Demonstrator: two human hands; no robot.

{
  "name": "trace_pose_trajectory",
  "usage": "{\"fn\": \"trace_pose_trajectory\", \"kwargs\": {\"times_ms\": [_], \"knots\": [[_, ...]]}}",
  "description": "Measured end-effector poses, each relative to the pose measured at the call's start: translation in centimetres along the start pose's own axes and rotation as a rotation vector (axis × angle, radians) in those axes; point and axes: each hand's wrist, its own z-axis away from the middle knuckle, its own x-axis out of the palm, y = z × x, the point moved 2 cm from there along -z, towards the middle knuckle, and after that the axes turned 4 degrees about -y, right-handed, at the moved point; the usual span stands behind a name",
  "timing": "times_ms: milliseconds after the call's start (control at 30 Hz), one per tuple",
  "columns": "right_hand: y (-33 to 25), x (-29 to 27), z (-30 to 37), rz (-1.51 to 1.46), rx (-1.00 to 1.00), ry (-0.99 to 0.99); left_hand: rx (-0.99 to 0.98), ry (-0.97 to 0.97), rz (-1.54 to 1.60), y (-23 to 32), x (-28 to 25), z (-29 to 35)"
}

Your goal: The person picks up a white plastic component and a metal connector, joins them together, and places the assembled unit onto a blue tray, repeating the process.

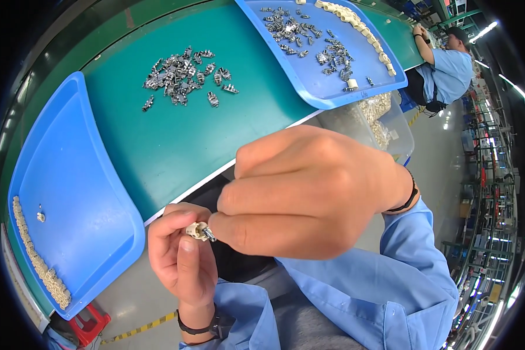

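Note:
My left hand is closed, pinching a small cream plastic housing between thumb and fingers. A small shiny metal piece sits at the housing's open end, partly in it. My right hand is closed with its fingertips at that metal piece, and the back of the hand hides most of the grip. Both hands are held in front of the table's near edge, close to my body. Beyond them, a loose pile of similar metal parts lies on the green tabletop.
On the left, a blue tray holds a row of cream pieces along its outer side. The right blue tray carries scattered metal parts and a curved line of cream housings. Below it stands a clear bin. A co-worker is at far right.

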Motion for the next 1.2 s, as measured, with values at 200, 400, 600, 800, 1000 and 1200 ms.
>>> {"fn": "trace_pose_trajectory", "kwargs": {"times_ms": [200, 400, 600, 800, 1000, 1200], "knots": [[-0.2, 0.1, 0.1, 0.021, 0.019, -0.047, -0.001, -0.034, -0.071, 0.1, 0.0, 0.1], [-0.2, 0.0, 0.0, 0.031, 0.044, -0.096, -0.037, -0.037, -0.071, 0.3, 0.0, 0.1], [0.5, 1.5, -0.2, -0.112, 0.028, -0.034, -0.211, -0.043, 0.141, 0.3, -0.3, 0.1], [2.1, 4.4, 0.1, -0.363, -0.01, 0.194, -0.331, -0.219, 0.225, 2.1, -2.7, -0.3], [8.1, 4.2, 1.7, 0.213, 0.383, 0.244, -0.294, -0.1, -0.476, 9.7, -1.9, -4.3], [11.4, 5.1, 4.7, 0.26, 0.622, 0.25, 0.225, -0.245, -1.509, 11.2, -1.7, -18.5]]}}
